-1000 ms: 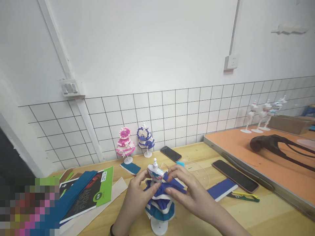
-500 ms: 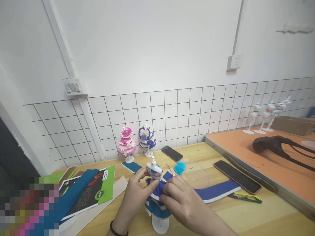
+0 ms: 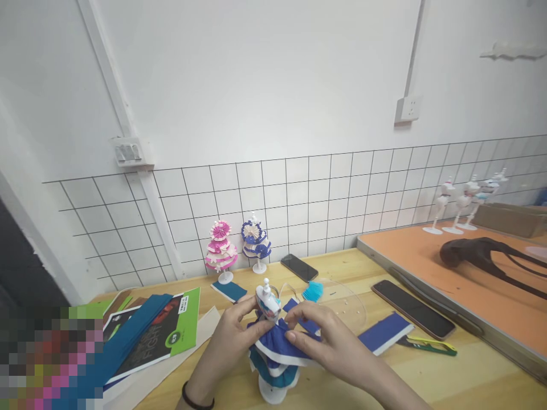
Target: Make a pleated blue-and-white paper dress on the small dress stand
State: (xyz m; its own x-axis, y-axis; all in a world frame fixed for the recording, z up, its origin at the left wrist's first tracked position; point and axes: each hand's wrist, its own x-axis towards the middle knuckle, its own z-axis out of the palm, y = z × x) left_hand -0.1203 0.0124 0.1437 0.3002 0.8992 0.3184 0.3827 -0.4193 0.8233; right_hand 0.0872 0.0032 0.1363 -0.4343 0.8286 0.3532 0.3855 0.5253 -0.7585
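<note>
A small white dress-form figure [image 3: 268, 304] stands on a round white base [image 3: 273, 392], its top tilted slightly. Layers of teal and dark-blue crepe paper with white edges form its skirt [image 3: 277, 350]. My left hand [image 3: 233, 333] is closed round the figure's waist, thumb pressing at the top of the blue layer. With thumb and forefinger, my right hand [image 3: 327, 336] pinches the blue strip at the right of the waist. More white-edged blue strip [image 3: 387, 333] lies on the table beyond my right hand, which hides part of it.
Two dressed figures, one pink [image 3: 221, 250] and one blue-and-cream [image 3: 255, 242], stand by the wall. Phones lie at the back [image 3: 299, 266] and right [image 3: 413, 308], near a yellow-green tool [image 3: 431, 345]. A booklet [image 3: 149, 336] and teal paper [image 3: 128, 336] lie left. An orange board [image 3: 482, 273] borders the right.
The blue layer now spreads wider at the front of the skirt. My right hand has shifted slightly right and up, its fingers less curled. The strip's end on the table has drawn slightly left.
</note>
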